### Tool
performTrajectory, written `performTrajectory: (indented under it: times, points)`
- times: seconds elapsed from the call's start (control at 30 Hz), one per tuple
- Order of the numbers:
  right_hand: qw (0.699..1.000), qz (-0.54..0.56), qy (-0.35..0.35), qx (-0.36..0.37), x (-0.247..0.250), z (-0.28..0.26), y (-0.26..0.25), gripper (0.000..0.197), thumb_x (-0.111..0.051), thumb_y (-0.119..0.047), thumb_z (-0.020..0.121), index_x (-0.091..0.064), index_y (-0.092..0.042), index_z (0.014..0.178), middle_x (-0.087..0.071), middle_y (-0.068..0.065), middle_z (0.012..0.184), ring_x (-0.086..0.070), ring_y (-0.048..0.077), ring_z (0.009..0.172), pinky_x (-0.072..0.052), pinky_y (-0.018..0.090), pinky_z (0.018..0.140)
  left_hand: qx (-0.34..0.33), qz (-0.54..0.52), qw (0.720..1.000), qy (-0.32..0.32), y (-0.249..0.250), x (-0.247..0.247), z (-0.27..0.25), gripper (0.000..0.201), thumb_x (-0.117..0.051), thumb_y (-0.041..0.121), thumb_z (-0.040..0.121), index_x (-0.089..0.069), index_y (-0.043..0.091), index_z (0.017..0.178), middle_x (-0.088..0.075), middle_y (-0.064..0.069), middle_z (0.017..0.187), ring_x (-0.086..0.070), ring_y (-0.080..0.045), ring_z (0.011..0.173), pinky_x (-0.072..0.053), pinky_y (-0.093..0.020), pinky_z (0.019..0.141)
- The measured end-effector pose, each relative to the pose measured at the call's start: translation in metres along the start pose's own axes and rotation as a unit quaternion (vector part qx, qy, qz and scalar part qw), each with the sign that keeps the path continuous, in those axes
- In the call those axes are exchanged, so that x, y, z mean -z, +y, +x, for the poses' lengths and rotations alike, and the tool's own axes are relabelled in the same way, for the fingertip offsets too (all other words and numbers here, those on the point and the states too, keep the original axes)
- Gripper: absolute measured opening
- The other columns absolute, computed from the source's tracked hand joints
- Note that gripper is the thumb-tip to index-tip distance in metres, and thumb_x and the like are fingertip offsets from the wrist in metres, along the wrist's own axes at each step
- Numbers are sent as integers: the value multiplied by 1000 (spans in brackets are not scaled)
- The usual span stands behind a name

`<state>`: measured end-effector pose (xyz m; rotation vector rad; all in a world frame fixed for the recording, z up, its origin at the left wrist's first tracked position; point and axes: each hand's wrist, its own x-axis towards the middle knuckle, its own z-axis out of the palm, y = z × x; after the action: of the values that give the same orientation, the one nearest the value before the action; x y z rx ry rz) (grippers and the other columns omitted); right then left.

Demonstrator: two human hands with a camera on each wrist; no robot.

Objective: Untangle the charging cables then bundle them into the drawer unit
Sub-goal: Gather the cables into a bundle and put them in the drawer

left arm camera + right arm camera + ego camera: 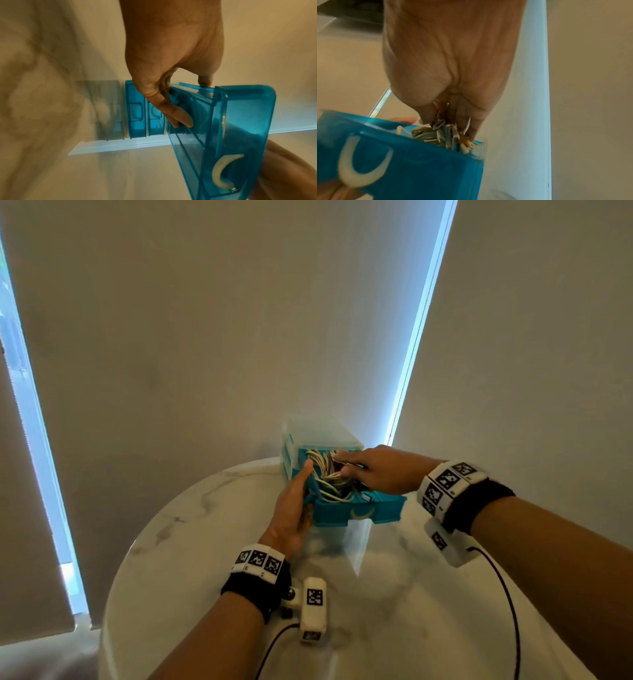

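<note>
— Cables (330,475) are sitting heaped in the pulled-out teal drawer (359,510) of the drawer unit (320,436), at the far edge of the worktop (205,542). From the head view, what are your hands doing?

— Your left hand (291,508) is lying against the drawer's left side, fingers fairly straight, bracing it. Your right hand (380,470) is reaching in from the right, fingers extended over the bundle.

— And the left wrist view?

— Your left hand (164,81) is gripping the drawer's side wall (185,108), fingers outside and the thumb hooked over its top edge; the drawer's long axis is running out from the unit toward you.

— Right wrist view?

— Your right fingers (471,121) are pressing down on the coiled cables (440,134), though I cannot tell whether they are pinching any strand. The bundle is lying directly under that nearer hand, so I judge the tucking falls to it.
</note>
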<state>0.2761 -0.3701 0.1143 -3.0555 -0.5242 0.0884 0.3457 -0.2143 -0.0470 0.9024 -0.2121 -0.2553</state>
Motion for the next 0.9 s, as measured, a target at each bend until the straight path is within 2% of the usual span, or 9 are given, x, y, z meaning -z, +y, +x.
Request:
performTrajectory:
  times: [0.17, 0.3, 0.43, 0.47, 0.53, 0.63, 0.73, 0.8, 0.9]
  points:
    - [998, -47, 8, -42, -17, 19, -4, 32, -47, -18, 108, -60, -14, 137, -67, 13, 117, -58, 29, 100, -42, 35, 87, -1, 1, 999, 33, 0, -1, 1, 88, -90, 67, 75, -69, 11, 140, -64, -29, 144, -59, -38, 116, -43, -64, 117]
    - [998, 44, -41, -19, -16, 23, 0, 67, -50, -56, 108, -32, -22, 162, -50, 10, 161, -52, 32, 141, -39, 45, 120, 17, 77, 996, 35, 20, -9, -15, 53, -69, 55, 100, -75, 16, 135, -75, -17, 132, -69, -36, 118, -53, -51, 106]
    - [993, 96, -44, 46, -19, 0, 12, 99, -66, -80, 87, -22, -38, 166, -38, -9, 168, -49, 18, 142, -37, 44, 125, 11, 237, 969, 74, 52, -14, -13, 47, -71, 43, 102, -62, 11, 135, -69, -20, 133, -70, -26, 104, -61, -35, 74]
    - [994, 89, -39, 44, -21, -3, 15, 106, -69, -82, 83, -20, -41, 167, -32, -10, 172, -45, 19, 146, -34, 47, 127, -15, 300, 947, 114, 62, -16, -8, 57, -76, 41, 99, -50, 13, 141, -59, -17, 141, -66, -26, 112, -63, -38, 77]
    - [996, 71, -42, 35, -28, -5, 19, 125, -76, -84, 74, -8, -42, 170, -12, -10, 179, -29, 21, 159, -22, 49, 133, -108, 484, 848, 184, 87, -18, 9, 84, -80, 44, 95, -30, 20, 158, -32, -14, 160, -45, -35, 141, -51, -50, 109]
    - [998, 44, -18, 32, -34, -1, 21, 135, -83, -79, 70, -7, -33, 171, -4, -9, 180, -21, 22, 163, -18, 44, 134, -191, 688, 695, 83, 114, -30, 40, 70, -58, 57, 105, -31, 34, 165, -26, -6, 173, -21, -34, 159, -23, -56, 127]
    - [996, 51, 59, 46, -34, 2, 22, 119, -83, -81, 67, -34, -33, 164, -27, -5, 163, -44, 23, 143, -38, 39, 126, -107, 800, 589, -38, 118, -40, 69, 66, -29, 64, 111, -32, 31, 168, -23, 0, 178, -15, -31, 165, -15, -56, 131]
    - [992, 33, 106, 57, -35, 3, 24, 111, -78, -89, 64, -48, -34, 156, -39, -7, 145, -51, 19, 127, -49, 37, 115, -63, 829, 547, -99, 114, -44, 80, 63, -23, 53, 116, -33, 18, 168, -24, -6, 178, -17, -30, 165, -9, -46, 132]
    - [987, 12, 150, 65, -41, 6, 32, 105, -70, -95, 64, -57, -33, 148, -57, -10, 137, -58, 15, 117, -55, 38, 106, -79, 815, 562, -116, 109, -36, 95, 54, -24, 36, 120, -32, 14, 168, -24, -9, 178, -20, -23, 165, -10, -32, 130]
